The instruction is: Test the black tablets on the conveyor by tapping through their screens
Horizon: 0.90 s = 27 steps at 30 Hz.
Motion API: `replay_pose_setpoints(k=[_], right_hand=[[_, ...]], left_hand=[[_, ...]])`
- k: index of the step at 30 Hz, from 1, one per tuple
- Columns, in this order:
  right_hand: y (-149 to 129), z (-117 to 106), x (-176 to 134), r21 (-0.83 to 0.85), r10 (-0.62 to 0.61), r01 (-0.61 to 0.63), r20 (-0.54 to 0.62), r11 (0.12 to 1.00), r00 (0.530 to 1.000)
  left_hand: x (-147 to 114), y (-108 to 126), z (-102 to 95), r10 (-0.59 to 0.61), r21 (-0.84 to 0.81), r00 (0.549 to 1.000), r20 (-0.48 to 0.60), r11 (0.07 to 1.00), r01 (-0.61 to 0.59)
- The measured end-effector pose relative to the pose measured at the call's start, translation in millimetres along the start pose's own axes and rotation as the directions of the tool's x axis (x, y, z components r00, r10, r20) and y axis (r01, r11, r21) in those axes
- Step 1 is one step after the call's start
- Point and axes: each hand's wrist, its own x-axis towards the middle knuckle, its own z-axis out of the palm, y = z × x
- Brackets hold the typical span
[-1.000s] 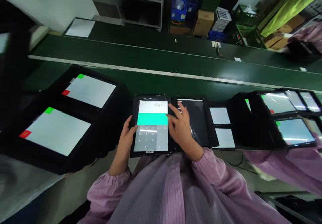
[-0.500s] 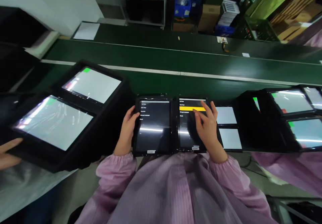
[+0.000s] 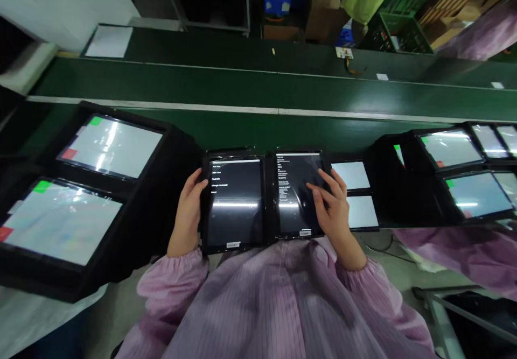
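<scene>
Two tablets stand side by side in front of me. The left tablet (image 3: 234, 208) shows a short menu in white text on black. My left hand (image 3: 188, 208) grips its left edge, thumb near the screen's rim. On the right tablet (image 3: 288, 213) there is a page of small text lines. My right hand (image 3: 332, 203) hovers at that tablet's right side, fingers apart, with the index fingertip at or just above the screen. Whether it touches the glass I cannot tell. Both tablets carry a small white label at the bottom edge.
On the left, a black stand (image 3: 133, 213) bears tablets with white screens. Another black stand (image 3: 412, 197) with several lit screens is at the right. Two small white screens (image 3: 361, 211) lie beside my right hand. Beyond runs a green conveyor (image 3: 226, 87). A person's pink sleeve (image 3: 476, 36) shows at far right.
The right tablet's screen has switched from a menu with a yellow highlighted line to a page of text. My view has shifted slightly right. The co-worker's hand at left has gone from view.
</scene>
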Motion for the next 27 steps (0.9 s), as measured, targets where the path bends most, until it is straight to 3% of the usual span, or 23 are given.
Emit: replay_pose_setpoints(k=[8, 14, 21, 27], right_hand=[[-22, 7, -14, 0.072, -0.219, 0.211, 0.126, 0.975, 0.968], [-33, 20, -21, 0.120, -0.279, 0.255, 0.267, 0.959, 0.923], [-28, 21, -19, 0.056, -0.296, 0.290, 0.203, 0.955, 0.934], [-12, 7, -11, 0.017, -0.221, 0.221, 0.017, 0.975, 0.975]], left_hand=[[-24, -5, -8.5, -0.034, -0.014, 0.999, -0.037, 0.999, 0.034], [-29, -1, -9.0, -0.004, -0.018, 1.000, -0.022, 1.000, 0.004], [-29, 3, -7.5, -0.013, 0.001, 1.000, -0.026, 1.000, 0.013], [-24, -4, -9.7, 0.040, 0.040, 0.999, -0.006, 0.998, -0.040]])
